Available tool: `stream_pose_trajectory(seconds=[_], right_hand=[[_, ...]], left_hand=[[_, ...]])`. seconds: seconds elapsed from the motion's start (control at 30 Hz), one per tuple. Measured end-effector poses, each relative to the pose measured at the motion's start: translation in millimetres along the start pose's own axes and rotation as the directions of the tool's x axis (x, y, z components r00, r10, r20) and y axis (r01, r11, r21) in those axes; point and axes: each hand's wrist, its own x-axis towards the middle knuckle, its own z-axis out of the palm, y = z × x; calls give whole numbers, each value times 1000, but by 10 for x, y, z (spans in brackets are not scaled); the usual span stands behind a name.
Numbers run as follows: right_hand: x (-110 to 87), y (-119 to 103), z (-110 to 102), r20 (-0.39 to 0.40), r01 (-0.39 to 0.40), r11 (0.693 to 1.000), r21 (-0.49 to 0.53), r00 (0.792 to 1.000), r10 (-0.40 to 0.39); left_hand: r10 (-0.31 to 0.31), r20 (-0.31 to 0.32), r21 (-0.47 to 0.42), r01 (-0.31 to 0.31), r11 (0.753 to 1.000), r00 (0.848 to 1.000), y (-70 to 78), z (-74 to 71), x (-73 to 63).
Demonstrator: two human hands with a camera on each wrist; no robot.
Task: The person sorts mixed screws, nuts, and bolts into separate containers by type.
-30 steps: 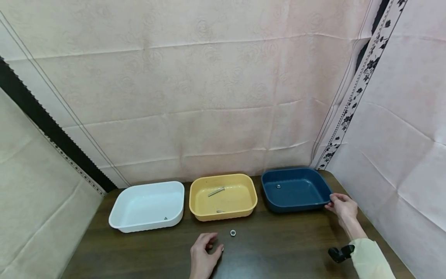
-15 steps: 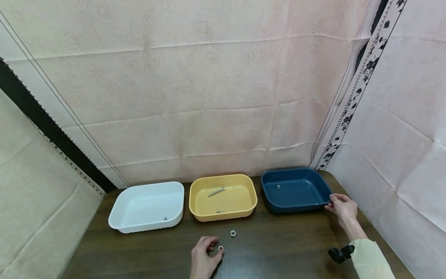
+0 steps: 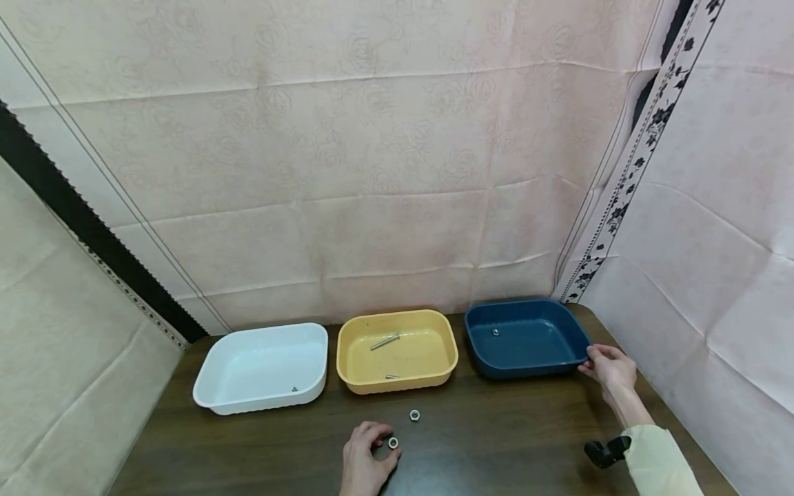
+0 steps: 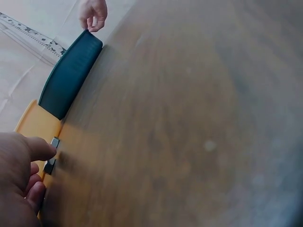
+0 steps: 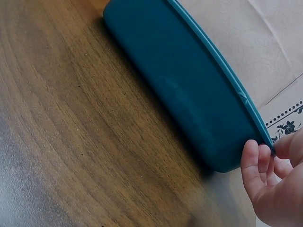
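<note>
In the head view my left hand (image 3: 364, 456) is low at the table's middle, index finger and thumb bent to either side of a small metal nut (image 3: 393, 443). The thumb (image 4: 40, 148) lies close beside that nut (image 4: 49, 165) in the left wrist view. A second nut (image 3: 414, 415) sits on the wood a little farther off. My right hand (image 3: 611, 368) pinches the near right corner of the blue tray (image 3: 524, 368); the right wrist view has its fingers (image 5: 252, 163) at the rim, thumb on top. One nut (image 3: 495, 332) lies inside that tray.
Left of the blue tray stands a yellow tray (image 3: 397, 386) holding a long bolt (image 3: 385, 341) and smaller metal pieces (image 3: 392, 376). A white tray (image 3: 260, 405) at far left contains a tiny metal piece (image 3: 294, 389). Cloth (image 3: 372, 172) hangs behind the wooden table (image 3: 496, 441).
My left hand has shifted slightly right and nearer to me, its thumb drawn off the near nut, which now shows fully. The right hand stays on the blue tray's corner.
</note>
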Motion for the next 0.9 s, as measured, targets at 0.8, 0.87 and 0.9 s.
stream_pose_trajectory(seconds=[0.8,0.87,0.9], right_hand=[[19,23,-6,4,-6,999,-31,1000,6],[19,19,-7,6,-4,999,-33,1000,4],[19,15,-5,5,-3,1000,-30,1000,3]], left_hand=[[139,105,97,-149,984,985,42,-48,47],[140,92,88,-148,985,986,57,-50,63],[142,84,84,-149,985,986,68,-50,75]])
